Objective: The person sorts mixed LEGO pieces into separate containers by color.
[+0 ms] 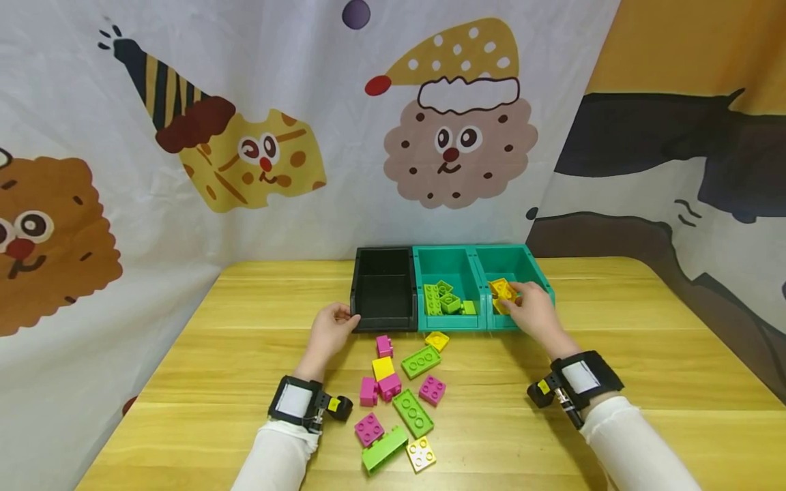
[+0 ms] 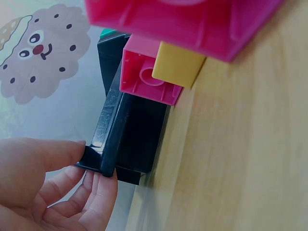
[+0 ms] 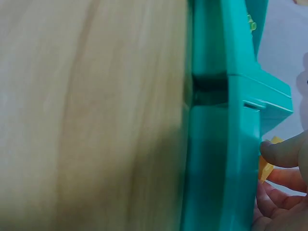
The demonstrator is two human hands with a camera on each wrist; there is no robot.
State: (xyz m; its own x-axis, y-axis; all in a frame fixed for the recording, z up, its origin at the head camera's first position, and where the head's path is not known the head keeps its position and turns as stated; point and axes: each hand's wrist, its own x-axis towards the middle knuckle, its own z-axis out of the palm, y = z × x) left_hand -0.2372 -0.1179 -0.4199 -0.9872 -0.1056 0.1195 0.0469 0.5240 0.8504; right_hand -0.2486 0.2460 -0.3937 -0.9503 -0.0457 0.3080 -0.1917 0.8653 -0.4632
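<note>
My left hand (image 1: 331, 331) pinches the front left corner of the black bin (image 1: 385, 322). In the left wrist view, its thumb lies on the rim and the fingers (image 2: 103, 192) curl beneath. Over at the right teal bin (image 1: 540, 269), my right hand (image 1: 534, 310) reaches past the front wall. Between its thumb and fingers is a yellow toy brick (image 3: 264, 168), partly hidden by the hand. Other yellow bricks (image 1: 499, 286) lie inside that bin, close to the fingertips. Several green bricks (image 1: 432, 300) sit in the middle teal bin (image 1: 451, 326).
Loose bricks lie in front of the bins: several pink bricks (image 1: 432, 390), green bricks (image 1: 413, 413) and yellow bricks (image 1: 421, 454). The three bins stand side by side on a wooden table (image 1: 202, 395). Behind them hangs a printed cloth (image 1: 344, 198).
</note>
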